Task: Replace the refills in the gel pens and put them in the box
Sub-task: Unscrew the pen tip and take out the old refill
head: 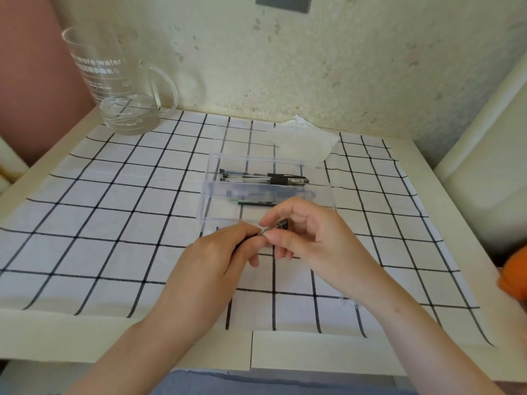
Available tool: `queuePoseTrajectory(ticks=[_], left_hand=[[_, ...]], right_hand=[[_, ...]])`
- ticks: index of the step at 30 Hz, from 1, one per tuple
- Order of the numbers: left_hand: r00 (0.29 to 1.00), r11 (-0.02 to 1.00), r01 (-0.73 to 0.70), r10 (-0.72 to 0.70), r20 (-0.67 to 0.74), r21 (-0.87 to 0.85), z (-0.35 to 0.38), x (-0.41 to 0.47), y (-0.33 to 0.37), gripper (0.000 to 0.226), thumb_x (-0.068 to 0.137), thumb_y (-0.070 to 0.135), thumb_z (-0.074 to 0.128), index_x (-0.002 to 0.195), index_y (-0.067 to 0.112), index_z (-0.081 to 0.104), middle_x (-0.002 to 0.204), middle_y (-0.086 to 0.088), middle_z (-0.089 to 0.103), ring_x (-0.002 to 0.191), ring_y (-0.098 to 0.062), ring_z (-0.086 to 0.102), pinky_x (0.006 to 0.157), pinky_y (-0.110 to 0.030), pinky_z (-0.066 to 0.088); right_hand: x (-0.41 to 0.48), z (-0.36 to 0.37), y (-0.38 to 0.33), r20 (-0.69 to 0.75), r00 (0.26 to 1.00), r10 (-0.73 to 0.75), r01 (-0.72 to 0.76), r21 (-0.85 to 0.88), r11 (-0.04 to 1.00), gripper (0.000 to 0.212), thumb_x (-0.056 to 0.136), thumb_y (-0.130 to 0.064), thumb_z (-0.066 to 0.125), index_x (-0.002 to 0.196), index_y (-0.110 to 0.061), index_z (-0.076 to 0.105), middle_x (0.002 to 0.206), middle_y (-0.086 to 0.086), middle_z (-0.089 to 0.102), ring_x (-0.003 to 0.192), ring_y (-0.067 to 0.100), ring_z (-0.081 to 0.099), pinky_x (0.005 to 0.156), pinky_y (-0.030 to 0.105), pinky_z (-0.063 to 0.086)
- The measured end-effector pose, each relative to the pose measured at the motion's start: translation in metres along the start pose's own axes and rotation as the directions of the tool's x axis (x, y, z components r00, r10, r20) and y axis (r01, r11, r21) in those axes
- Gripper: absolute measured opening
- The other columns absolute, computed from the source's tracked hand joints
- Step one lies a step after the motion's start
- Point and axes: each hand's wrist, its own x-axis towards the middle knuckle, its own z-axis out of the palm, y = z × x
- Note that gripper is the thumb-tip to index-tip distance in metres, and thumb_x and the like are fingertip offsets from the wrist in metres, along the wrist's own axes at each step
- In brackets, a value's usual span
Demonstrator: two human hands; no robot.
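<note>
Both hands meet over the checked cloth just in front of a clear plastic box (209, 192). My left hand (216, 258) curls round the dark barrel of a gel pen, mostly hidden in the fist. My right hand (302, 235) pinches the pen's clear front part with a black tip piece (281, 224) between thumb and forefinger. Inside the box lie several gel pens with black caps (265, 178) in the far section, and a few pens and refills (256, 199) in the near section.
A glass jug (119, 89) with a little water stands at the back left. A white tissue (305, 141) lies behind the box by the wall. An orange object (513, 275) sits at the right edge. The white table edge (171, 334) runs near me.
</note>
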Motion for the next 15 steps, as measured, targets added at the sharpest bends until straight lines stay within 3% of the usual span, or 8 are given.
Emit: queuePoseTrajectory(ticks=[2, 6, 10, 15], left_hand=[[1.000, 1.000, 0.025, -0.025, 0.009, -0.006, -0.001, 0.000, 0.002, 0.037, 0.086, 0.052, 0.035, 0.092, 0.030, 0.064, 0.083, 0.019, 0.059, 0.058, 0.004, 0.052, 0.055, -0.009, 0.037], [0.999, 0.998, 0.039, -0.040, -0.022, -0.043, -0.002, -0.002, 0.008, 0.032, 0.083, 0.047, 0.040, 0.095, 0.032, 0.066, 0.060, 0.024, 0.055, 0.048, -0.003, 0.046, 0.046, -0.008, 0.032], [0.995, 0.996, 0.066, -0.070, -0.066, -0.059, -0.005, -0.002, 0.007, 0.026, 0.083, 0.047, 0.041, 0.100, 0.054, 0.059, 0.053, 0.011, 0.052, 0.041, -0.008, 0.039, 0.042, -0.012, 0.028], [0.989, 0.989, 0.100, -0.111, -0.095, -0.112, -0.008, -0.004, 0.007, 0.029, 0.078, 0.052, 0.038, 0.097, 0.042, 0.058, 0.066, 0.008, 0.057, 0.050, -0.003, 0.048, 0.047, -0.008, 0.034]], right_hand=[[0.000, -0.001, 0.001, 0.021, 1.000, -0.001, 0.001, -0.006, 1.000, 0.009, 0.088, -0.007, 0.062, 0.093, -0.013, 0.065, 0.076, -0.001, 0.067, 0.063, 0.008, 0.060, 0.063, 0.022, 0.052], [0.000, -0.002, 0.001, 0.028, 0.999, -0.028, 0.028, 0.016, 0.999, 0.008, 0.088, -0.005, 0.061, 0.089, -0.012, 0.064, 0.071, -0.004, 0.065, 0.062, 0.007, 0.058, 0.064, 0.022, 0.052], [0.002, -0.011, 0.001, -0.055, 0.995, -0.082, 0.083, 0.010, 0.996, 0.011, 0.088, -0.001, 0.060, 0.088, -0.011, 0.064, 0.066, -0.006, 0.063, 0.062, 0.008, 0.060, 0.062, 0.020, 0.050], [0.001, -0.026, 0.004, -0.064, 0.998, -0.011, 0.008, -0.038, 0.999, 0.006, 0.086, -0.010, 0.064, 0.089, -0.015, 0.067, 0.073, -0.002, 0.066, 0.066, 0.011, 0.062, 0.061, 0.021, 0.048]])
